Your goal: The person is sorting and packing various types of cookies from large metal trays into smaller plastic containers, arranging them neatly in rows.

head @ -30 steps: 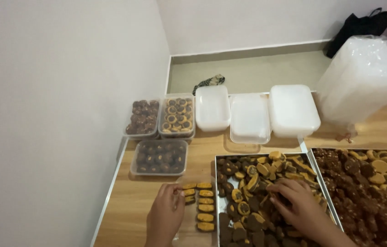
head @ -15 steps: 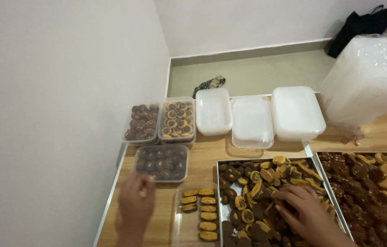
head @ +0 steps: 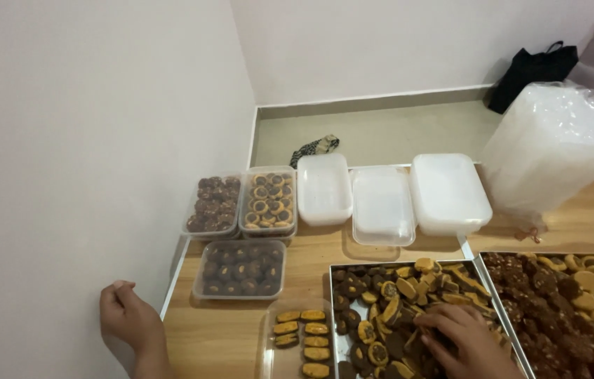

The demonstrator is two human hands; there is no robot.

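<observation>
Down at the bottom of the view, the right hand (head: pixel 466 342) was buried in the metal baking tray (head: pixel 333 303), fingers curled over the heaped orange-and-chocolate cookies (head: pixel 409 295), though whether it actually pinched one could not be told. The left hand (head: pixel 128 319) sat well apart from all of it, off past the table's left edge against the white wall (head: pixel 86 154), loosely curled and holding nothing that showed. Between the two hands lay a clear plastic container (head: pixel 295 340), just beside the tray, with two short rows of orange cookies lined up inside. Further up the wooden table (head: pixel 234 330) stood three filled tubs (head: pixel 241 235): two side by side at the back, one in front of them, all showing dark round cookies through the plastic. To their right ran three white containers (head: pixel 381 200) in a row, and beyond those a big bagged stack of clear tubs (head: pixel 553 151). A second tray (head: pixel 563 302) of darker cookies sat on the right, touching the first.
</observation>
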